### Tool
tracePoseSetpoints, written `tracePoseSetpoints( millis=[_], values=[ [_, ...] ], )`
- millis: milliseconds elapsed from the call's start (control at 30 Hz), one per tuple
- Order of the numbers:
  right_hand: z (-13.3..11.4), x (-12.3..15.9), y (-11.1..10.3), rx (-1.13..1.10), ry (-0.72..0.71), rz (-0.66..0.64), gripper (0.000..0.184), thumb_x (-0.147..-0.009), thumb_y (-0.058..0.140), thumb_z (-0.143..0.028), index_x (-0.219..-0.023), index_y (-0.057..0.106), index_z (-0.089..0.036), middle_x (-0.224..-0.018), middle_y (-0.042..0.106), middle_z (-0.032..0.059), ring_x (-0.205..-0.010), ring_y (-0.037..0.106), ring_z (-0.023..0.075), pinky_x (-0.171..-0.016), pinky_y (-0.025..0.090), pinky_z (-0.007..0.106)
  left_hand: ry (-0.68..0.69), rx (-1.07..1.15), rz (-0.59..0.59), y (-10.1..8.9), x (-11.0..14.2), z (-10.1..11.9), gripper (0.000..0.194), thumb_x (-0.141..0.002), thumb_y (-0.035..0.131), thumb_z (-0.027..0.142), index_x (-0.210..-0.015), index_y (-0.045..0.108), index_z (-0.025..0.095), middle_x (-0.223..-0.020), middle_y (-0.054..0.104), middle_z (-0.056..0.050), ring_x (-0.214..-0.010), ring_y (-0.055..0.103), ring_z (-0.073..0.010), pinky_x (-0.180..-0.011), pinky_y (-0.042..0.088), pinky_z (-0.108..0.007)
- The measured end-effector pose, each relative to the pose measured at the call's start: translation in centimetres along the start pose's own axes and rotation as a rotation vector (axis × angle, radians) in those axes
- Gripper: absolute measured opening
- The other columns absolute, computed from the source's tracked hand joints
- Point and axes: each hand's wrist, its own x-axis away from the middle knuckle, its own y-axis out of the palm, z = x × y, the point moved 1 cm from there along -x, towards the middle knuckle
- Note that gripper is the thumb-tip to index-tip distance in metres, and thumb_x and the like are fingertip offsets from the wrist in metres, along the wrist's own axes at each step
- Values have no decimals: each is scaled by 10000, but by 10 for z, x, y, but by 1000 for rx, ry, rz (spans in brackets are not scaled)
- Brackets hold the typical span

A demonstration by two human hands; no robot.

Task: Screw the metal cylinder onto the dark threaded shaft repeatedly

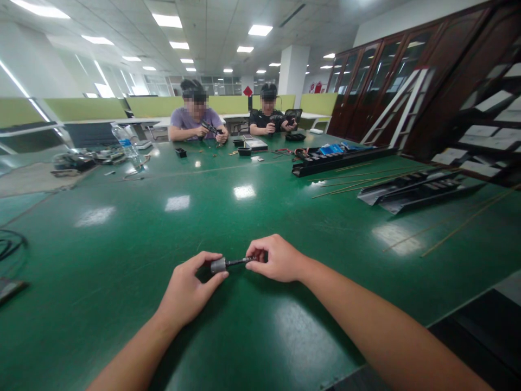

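Between my two hands lies a hole saw, held level just above or on the green table; which of the two I cannot tell. Its grey metal cup is on the left and its thin dark shank runs to the right. My left hand grips the cup between thumb and fingers. On the other side my right hand pinches the end of the shank, with the fingertips closed round it and hiding part of it.
The glossy green table stretches ahead. Black metal channels and thin rods lie right. A water bottle stands back left. Two people sit opposite, handling dark parts. Beyond the table is a stepladder. Black cable lies left.
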Motion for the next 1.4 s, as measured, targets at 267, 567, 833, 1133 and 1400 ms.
tracePoseSetpoints(
  millis=[267,567,833,1133,1400],
  values=[
    [2,0,0,4,-10,5,118,-783,699,-259,-851,694,-162,-675,656,-7,-604,602,109,-597,456,212,11,-7,3,-1,-1,1,283,-827,690,419,-1060,665,261,-1047,716,-5,-973,670,-216,-890,513,-356],
    [1,0,-2,-3,-6,10,118,-778,705,-253,-848,694,-159,-670,653,-5,-601,599,111,-596,456,215,21,-17,24,-1,-1,2,285,-820,696,414,-1053,676,252,-1032,722,-13,-959,674,-217,-889,522,-357],
    [2,0,-2,-11,12,7,123,-779,705,-256,-855,695,-160,-687,663,2,-614,609,118,-608,467,223,13,-6,24,-1,-1,2,290,-826,692,425,-1052,674,244,-1030,720,-31,-955,671,-233,-888,522,-383],
    [2,-1,-4,-21,33,11,132,-775,705,-265,-850,698,-156,-686,659,3,-610,595,113,-599,463,219,2,5,32,-2,-2,1,292,-812,712,426,-1045,682,252,-1026,719,-14,-957,671,-223,-900,513,-366],
    [7,-2,0,-90,29,-27,152,-771,715,-272,-851,689,-146,-690,661,11,-618,606,121,-611,489,227,-300,494,147,-12,-10,-13,409,-678,846,414,-980,699,182,-932,711,-37,-865,651,-198,-885,505,-332]
  ],
)
